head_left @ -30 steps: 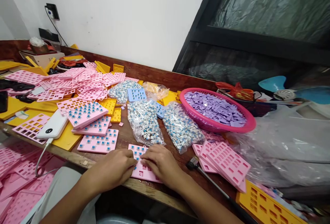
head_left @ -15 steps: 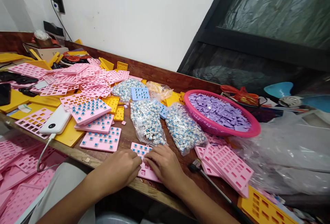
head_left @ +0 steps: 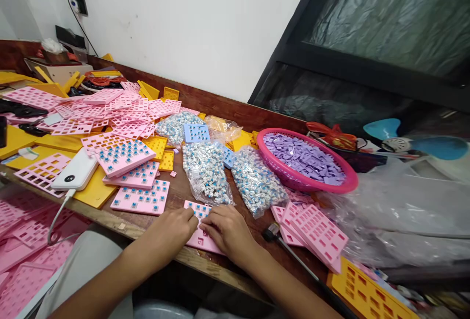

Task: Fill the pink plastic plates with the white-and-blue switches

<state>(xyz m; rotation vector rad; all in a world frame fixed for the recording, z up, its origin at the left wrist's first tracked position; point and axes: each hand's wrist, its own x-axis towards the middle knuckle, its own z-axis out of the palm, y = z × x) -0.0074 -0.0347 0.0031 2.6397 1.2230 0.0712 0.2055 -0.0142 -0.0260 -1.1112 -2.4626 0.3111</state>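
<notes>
Pink plate in work point(head_left: 203, 244) lies at the near edge of the worktop point(head_left: 179, 187), mid-scene, under both hands; blue-topped pieces point(head_left: 191, 205) fill part of its far end, while the near end shows bare cutouts, so I'd call it part filled; fingers cover the middle, no exact count.

Left hand point(head_left: 175, 230) has its fingertips on the plate's left side, right hand point(head_left: 228, 228) comes in over its right side; the two sit close together, thin gap between; can't tell if either pinches a piece.

Just left and farther: three populated pink plates point(head_left: 141, 199), same blue tops, look further along; white device point(head_left: 75, 172) with a cable left of them.

Just beyond the hands: two clear bags point(head_left: 209, 170) of blue-and-white pieces, plenty of stock by the look; third bag point(head_left: 174, 127) farther off, light-blue plate point(head_left: 196, 133) beside it, populated too.

Right: bare pink plates point(head_left: 319, 233) in a loose stack, no blue tops visible; dark-headed rod point(head_left: 299, 258) near them; pink basket point(head_left: 353, 182) of purple pieces point(head_left: 304, 157) beyond; yellow plate point(head_left: 370, 289) at near right.

Far left: big heap of pink grids point(head_left: 113, 108), unpopulated as far as I can see.
</notes>
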